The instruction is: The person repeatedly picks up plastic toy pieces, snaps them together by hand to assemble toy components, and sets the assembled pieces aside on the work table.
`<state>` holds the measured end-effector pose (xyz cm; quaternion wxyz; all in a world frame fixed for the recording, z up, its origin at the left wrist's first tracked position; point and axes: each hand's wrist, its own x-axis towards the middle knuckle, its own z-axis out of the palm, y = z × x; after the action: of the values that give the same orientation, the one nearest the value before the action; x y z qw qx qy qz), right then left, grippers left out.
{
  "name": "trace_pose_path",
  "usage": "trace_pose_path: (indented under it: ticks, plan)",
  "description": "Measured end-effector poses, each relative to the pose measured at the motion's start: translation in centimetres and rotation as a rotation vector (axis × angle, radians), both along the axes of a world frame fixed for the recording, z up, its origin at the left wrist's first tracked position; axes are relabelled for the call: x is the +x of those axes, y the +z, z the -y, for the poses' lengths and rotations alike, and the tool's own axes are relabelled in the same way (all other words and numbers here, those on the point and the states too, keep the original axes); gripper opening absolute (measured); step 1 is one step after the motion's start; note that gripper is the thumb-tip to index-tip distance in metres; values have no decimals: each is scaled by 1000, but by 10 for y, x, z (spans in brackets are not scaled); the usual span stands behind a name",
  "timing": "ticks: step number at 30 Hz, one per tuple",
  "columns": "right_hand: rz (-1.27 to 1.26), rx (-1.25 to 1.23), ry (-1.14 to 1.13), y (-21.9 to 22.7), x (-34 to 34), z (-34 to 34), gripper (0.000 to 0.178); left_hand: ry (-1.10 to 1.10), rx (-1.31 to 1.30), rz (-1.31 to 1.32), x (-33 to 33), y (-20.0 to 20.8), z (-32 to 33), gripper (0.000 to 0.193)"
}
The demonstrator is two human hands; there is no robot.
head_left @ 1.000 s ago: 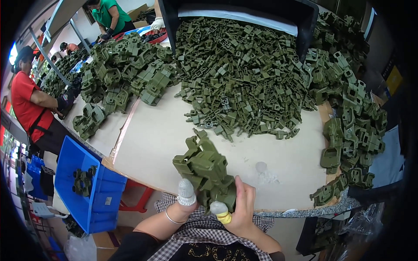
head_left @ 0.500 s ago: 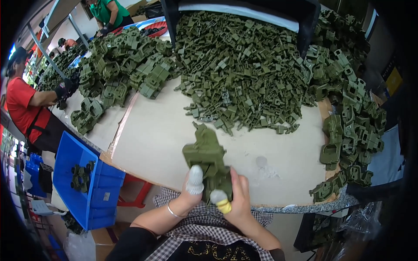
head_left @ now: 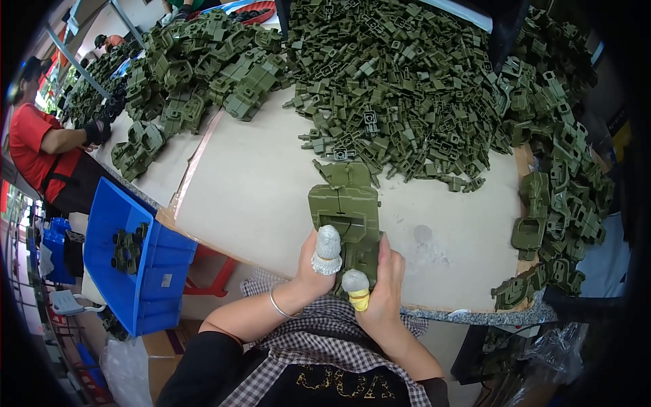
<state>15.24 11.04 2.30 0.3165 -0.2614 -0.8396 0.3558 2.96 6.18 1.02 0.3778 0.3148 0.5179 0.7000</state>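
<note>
— What's that between the person's hands?

— An olive-green plastic vehicle body (head_left: 346, 203), toy-like, held at the desk's (head_left: 251, 169) near edge with its length pointing away from the chest. The left hand (head_left: 310, 273) grips its left flank, the right hand (head_left: 385, 295) its right.

— Why both?

— It's a long, boxy shell; a grip on each side would stop it twisting, I'd say. Both thumbs lie on the near part; most fingers are out of my sight.

— And the wrapped thumbs?

— A white knit cover (head_left: 328, 243) on the left, a greyish cap (head_left: 354, 280) with yellow tape (head_left: 359, 300) on the right. Probably protection against hard plastic edges.

— Is the body resting on the desk?

— I can't tell from here. Beyond it, small olive-green parts (head_left: 407, 88) are heaped toward the far edge.

— With the bigger bodies kept separate?

— Mostly: one pile (head_left: 203, 68) toward the far left corner, another (head_left: 563, 169) along the right edge. That likely keeps the kinds apart. The blue bin (head_left: 163, 271) sits below the left edge, presumably out of the elbows' way.
</note>
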Motion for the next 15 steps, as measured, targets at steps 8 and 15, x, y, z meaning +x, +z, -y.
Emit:
trace_pose_path:
  ticks: [8,15]
  plan:
    - [67,42,-26,6,-7,-9,75,86,-4,185,-1,-1,-13,28]
    - [96,221,29,16,-6,-13,79,-167,41,369,-1,-8,6,61]
